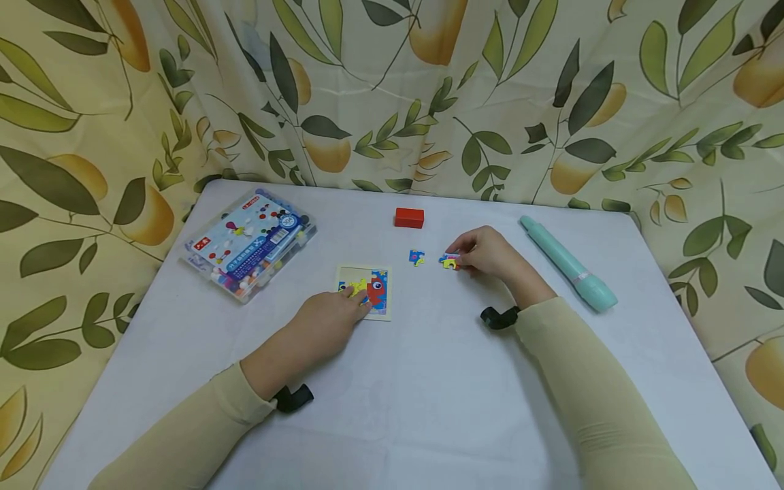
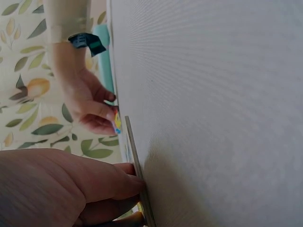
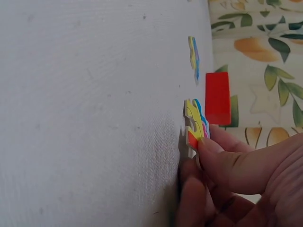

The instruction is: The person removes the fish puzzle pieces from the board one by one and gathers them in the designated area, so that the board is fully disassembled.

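Note:
My left hand (image 1: 324, 320) rests on a small square jigsaw puzzle (image 1: 379, 292) in a pale wooden tray, its fingertips pressing on the picture. A red fish and yellow shapes show on the puzzle; the hand covers part of it. In the left wrist view, the fingers lie against the thin edge of the tray (image 2: 135, 146). Farther right, my right hand (image 1: 488, 255) pinches a puzzle piece (image 3: 193, 120) between thumb and fingers, low over the table. This piece is yellow, blue and red. A loose blue and yellow puzzle piece (image 1: 417, 257) lies between the hands.
A red block (image 1: 409, 218) sits behind the loose piece. At the back left lies a clear plastic case (image 1: 245, 241) of colourful small parts. A mint-green tube-shaped object (image 1: 566, 262) lies right of the right hand. White cloth covers the table (image 1: 422, 395); a patterned curtain hangs behind.

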The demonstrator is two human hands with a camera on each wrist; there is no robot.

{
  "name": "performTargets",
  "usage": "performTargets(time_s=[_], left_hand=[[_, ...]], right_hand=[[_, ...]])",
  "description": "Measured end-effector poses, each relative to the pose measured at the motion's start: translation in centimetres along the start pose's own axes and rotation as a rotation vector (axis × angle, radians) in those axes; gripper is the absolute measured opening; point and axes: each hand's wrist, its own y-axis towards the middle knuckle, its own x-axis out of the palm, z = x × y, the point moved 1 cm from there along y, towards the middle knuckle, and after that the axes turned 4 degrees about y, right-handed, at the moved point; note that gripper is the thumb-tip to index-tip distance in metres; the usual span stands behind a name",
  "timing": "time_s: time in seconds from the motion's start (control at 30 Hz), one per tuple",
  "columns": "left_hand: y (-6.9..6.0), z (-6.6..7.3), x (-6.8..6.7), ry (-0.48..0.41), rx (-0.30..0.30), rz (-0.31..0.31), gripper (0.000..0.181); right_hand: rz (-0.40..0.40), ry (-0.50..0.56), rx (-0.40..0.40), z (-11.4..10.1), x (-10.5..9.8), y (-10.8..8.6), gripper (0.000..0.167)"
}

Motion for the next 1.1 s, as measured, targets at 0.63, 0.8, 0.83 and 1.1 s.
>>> performTargets(time_s=[0.63, 0.8, 0.83, 1.1], left_hand=[[0.0, 0.0, 0.0, 0.005, -0.003, -0.01, 0.043], [0.0, 0.0, 0.0, -0.001, -0.007, -0.018, 0.044], [0.0, 0.0, 0.0, -0.001, -0.007, -0.018, 0.044], [0.1, 0.0, -0.1, 0.0, -0.011, -0.025, 0.044]], right_hand=[[0.12, -0.124, -0.07, -0.6, 1.2, 0.0, 0.025], [0.098, -0.108, -0.131, -1.9, 2.1, -0.3, 0.029], [0.092, -0.108, -0.146, -2.2, 2.4, -0.3, 0.029], [0.019, -0.11, -0.269, -5.2, 5.7, -0.4, 0.026]])
